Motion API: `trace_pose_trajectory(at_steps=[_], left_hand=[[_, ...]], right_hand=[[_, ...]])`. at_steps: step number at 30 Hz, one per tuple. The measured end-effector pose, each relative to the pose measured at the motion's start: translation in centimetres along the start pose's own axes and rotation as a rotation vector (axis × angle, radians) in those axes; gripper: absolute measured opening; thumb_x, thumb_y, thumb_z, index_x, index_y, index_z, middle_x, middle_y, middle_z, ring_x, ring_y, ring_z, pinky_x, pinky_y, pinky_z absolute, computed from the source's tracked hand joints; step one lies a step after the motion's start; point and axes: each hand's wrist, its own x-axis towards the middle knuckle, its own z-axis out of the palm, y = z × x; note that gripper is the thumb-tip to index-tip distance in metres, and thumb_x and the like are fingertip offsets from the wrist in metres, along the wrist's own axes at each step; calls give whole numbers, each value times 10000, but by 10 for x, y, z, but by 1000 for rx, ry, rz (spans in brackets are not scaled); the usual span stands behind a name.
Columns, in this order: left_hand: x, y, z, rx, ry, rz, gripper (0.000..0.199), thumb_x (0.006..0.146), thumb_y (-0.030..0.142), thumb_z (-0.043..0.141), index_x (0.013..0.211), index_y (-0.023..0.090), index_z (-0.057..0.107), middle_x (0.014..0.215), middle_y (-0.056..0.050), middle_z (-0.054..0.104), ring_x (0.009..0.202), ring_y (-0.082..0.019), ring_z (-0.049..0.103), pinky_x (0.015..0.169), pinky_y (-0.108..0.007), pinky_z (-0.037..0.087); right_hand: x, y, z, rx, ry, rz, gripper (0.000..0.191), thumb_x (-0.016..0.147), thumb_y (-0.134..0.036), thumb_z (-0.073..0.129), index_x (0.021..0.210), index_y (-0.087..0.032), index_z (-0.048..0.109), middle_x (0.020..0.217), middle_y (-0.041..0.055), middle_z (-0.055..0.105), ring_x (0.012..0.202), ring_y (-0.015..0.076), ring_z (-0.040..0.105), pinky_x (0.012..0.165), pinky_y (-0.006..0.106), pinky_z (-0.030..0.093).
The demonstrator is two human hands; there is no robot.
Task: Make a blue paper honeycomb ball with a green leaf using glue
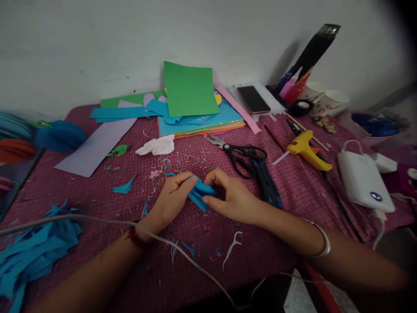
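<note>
Between my two hands is a small folded piece of blue paper (pixel 200 196), just above the table. My left hand (pixel 172 195) grips its left end, thumb on top. The thumb and fingers of my right hand (pixel 228 195) close on its right edge. Black-handled scissors (pixel 243 154) lie beyond my right hand, their blades pointing left. Partly under their handles rests a dark blue tool (pixel 267 184), its kind unclear. Blue paper scraps (pixel 125 186) and a pink paper flower (pixel 154 174) lie close to my left hand.
A cable (pixel 124 223) crosses in front of my forearms. Coloured sheets (pixel 192 89) stand at the back beside a phone (pixel 253 99). To the right are a yellow glue gun (pixel 308 150) and a white power bank (pixel 366 178). Blue paper strips (pixel 42 248) are heaped at left.
</note>
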Motion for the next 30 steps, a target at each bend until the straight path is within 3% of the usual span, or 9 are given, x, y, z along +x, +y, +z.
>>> trace_pose_trajectory(at_steps=[4,9,12,18,22,30], left_hand=[[0,1,0,-24,-7,-4,306,889,347,510,625,191,518,600,37,421,578,-117,390,535,-266,325],[0,4,3,19,43,-9,322,886,299,493,587,197,427,591,43,358,570,-115,341,525,-267,296],[-1,0,3,-9,64,12,319,889,298,489,589,201,445,593,39,367,566,-120,340,527,-276,292],[-4,-7,0,-78,81,72,300,917,335,465,660,203,546,649,18,440,608,-139,375,567,-294,314],[-6,3,-1,-38,91,129,285,916,317,455,690,196,580,690,6,494,625,-140,399,572,-293,319],[-9,14,-2,47,75,198,264,917,274,443,722,185,598,696,10,526,631,-131,447,583,-287,340]], right_hand=[[0,2,-1,21,40,-136,181,834,-154,598,975,-215,503,898,7,542,801,140,538,721,284,449],[1,1,0,-111,-31,-217,90,885,-127,548,848,-194,595,1091,72,529,1027,179,541,894,352,451],[3,3,1,-78,-5,-166,154,880,-99,541,769,-188,600,1032,54,564,979,169,563,856,341,461],[7,5,-2,205,-14,-57,117,801,-163,683,704,-179,620,948,26,576,895,148,583,827,320,457],[8,5,-3,214,-29,-51,112,804,-229,691,726,-182,627,912,24,574,842,148,568,771,310,449],[7,5,-1,203,-1,-74,111,797,-184,682,713,-183,609,901,20,580,856,149,572,788,309,446]])
